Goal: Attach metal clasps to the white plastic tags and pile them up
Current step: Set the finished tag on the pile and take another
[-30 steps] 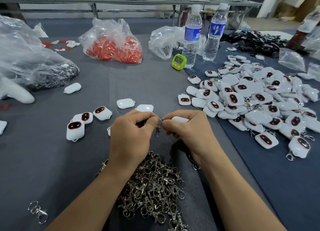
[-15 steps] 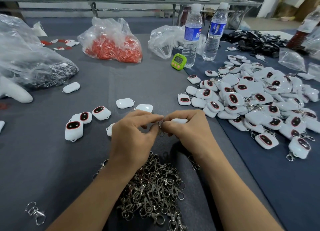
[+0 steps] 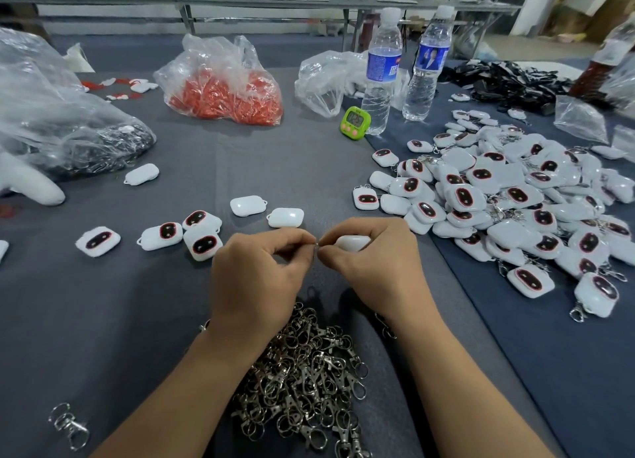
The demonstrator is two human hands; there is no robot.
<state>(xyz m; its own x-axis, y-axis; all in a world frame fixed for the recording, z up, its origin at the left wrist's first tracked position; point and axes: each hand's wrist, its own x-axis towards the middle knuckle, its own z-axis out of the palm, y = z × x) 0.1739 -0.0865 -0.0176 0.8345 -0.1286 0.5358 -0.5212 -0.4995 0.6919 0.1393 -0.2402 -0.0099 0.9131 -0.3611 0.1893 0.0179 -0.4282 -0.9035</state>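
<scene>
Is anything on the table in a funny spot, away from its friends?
One metal clasp lies alone at the front left, well apart from the big clasp heap. One white tag also sits alone beside the plastic bag.

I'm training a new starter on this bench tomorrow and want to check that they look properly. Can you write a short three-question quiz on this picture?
1. True or false: the right hand holds a white tag.
2. Pick one: the loose heap of metal clasps lies A) beside the water bottles, B) close to the person, between the forearms, C) inside the red bag.
3. Fill the gap: the big pile of finished tags lies on the person's ___ side of the table.

Key: 1 true; 2 B; 3 right.
</scene>
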